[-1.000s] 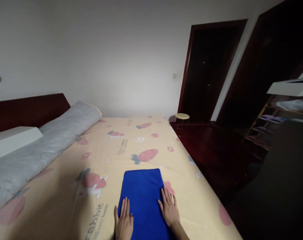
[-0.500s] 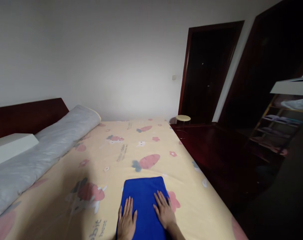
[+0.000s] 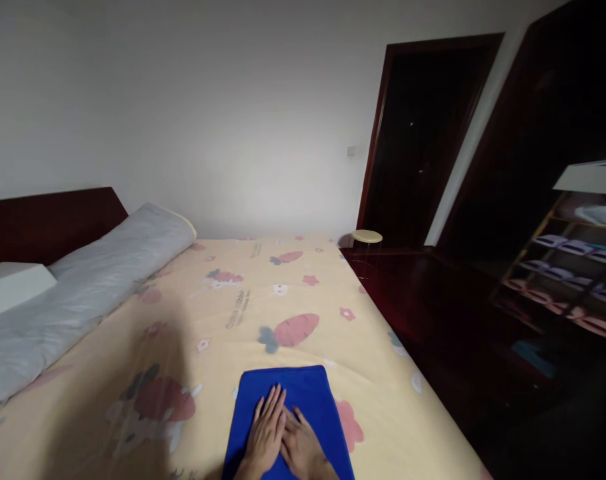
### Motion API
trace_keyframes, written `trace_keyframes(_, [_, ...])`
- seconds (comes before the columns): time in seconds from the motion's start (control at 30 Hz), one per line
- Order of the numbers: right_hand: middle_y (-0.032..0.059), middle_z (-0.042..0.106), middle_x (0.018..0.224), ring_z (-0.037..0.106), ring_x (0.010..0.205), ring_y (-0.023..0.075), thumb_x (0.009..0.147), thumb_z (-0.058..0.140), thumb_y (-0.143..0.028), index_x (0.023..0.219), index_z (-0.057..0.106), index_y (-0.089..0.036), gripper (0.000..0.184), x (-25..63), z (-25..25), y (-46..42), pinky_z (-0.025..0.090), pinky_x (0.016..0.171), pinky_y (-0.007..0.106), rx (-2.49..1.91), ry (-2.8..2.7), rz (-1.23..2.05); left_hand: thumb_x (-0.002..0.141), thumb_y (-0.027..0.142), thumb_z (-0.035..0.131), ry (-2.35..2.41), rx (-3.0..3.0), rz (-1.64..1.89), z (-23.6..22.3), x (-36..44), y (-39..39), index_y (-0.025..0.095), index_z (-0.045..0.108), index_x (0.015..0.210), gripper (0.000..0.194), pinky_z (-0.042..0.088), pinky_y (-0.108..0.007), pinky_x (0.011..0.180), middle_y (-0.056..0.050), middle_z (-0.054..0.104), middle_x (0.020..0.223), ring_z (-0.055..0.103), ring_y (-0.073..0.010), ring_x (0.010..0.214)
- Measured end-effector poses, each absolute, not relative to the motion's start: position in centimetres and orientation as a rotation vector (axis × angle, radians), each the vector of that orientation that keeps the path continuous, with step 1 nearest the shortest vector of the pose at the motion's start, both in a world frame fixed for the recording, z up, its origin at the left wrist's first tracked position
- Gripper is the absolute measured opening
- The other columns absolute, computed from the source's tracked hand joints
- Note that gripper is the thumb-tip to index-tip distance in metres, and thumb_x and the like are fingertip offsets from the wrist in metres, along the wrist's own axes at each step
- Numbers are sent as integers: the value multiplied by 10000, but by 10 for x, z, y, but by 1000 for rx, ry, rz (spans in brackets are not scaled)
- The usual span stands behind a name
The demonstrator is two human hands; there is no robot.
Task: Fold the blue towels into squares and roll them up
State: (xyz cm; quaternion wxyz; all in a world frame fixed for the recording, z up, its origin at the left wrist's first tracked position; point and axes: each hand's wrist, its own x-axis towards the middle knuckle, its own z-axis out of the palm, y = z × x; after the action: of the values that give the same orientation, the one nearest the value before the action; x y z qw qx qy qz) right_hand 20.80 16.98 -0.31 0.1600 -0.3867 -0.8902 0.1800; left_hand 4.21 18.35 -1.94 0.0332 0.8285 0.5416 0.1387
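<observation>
A blue cloth [image 3: 307,381], folded flat into a rectangle, lies on the bed's patterned sheet [image 3: 383,413]. My left hand [image 3: 265,432] rests flat on its middle, fingers stretched forward. Right against it is my right hand [image 3: 303,445], also laid on the cloth, its fingertips partly covered by my left hand. Neither hand holds anything. The near end of the cloth runs out of the bottom of the view.
A long grey pillow [image 3: 117,260] and a white box-like block [image 3: 15,287] lie by the dark headboard [image 3: 57,223]. Beyond the bed stands a round stool [image 3: 367,236]. A rack with several slippers [image 3: 575,247] is at right.
My hands have moved inward from the two sides of the cloth and now meet at its middle. The view has shifted slightly.
</observation>
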Motion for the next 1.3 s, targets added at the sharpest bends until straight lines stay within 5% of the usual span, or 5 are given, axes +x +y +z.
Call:
trace_keyframes(0.2, [30,237,1572,216,1454,236,986,282,-542,1502,260,-298,572,258,-14,221,190,1178,517,-1619,-2328,420,977,434,255,2148,2363,347,-43,18,216,273,167,1490,545,275,-508,1171,-32,301,1566,290,-226,1447])
trace_keyframes(0.5, [82,222,1573,214,1455,252,960,217,-626,1516,220,-177,714,290,-45,233,181,1181,526,-1883,-2168,209,923,519,287,2458,2163,403,-45,16,224,100,281,1480,697,206,-499,1195,-142,278,1569,270,-258,1455])
trace_keyframes(0.67, [135,251,1560,221,1451,291,951,272,-612,1498,278,-108,744,278,-39,238,149,1191,525,-1929,-2120,181,934,502,276,2377,2079,193,-24,9,225,159,267,1487,651,222,-533,1185,-88,261,1576,270,-255,1455])
trace_keyframes(0.9, [-17,236,1567,248,1444,211,1012,235,-425,1514,193,-311,516,208,-27,221,254,1173,451,-1400,-2397,359,952,235,220,1891,2498,282,-30,39,222,280,152,1490,544,263,-461,1189,5,247,1580,272,-184,1453])
trace_keyframes(1.3, [56,211,1571,182,1460,248,959,236,-573,1510,238,-168,684,275,-37,233,161,1186,527,-1978,-2091,258,958,512,195,2153,2174,93,-14,-40,221,260,142,1502,602,130,-512,1211,2,163,1593,182,-199,1479])
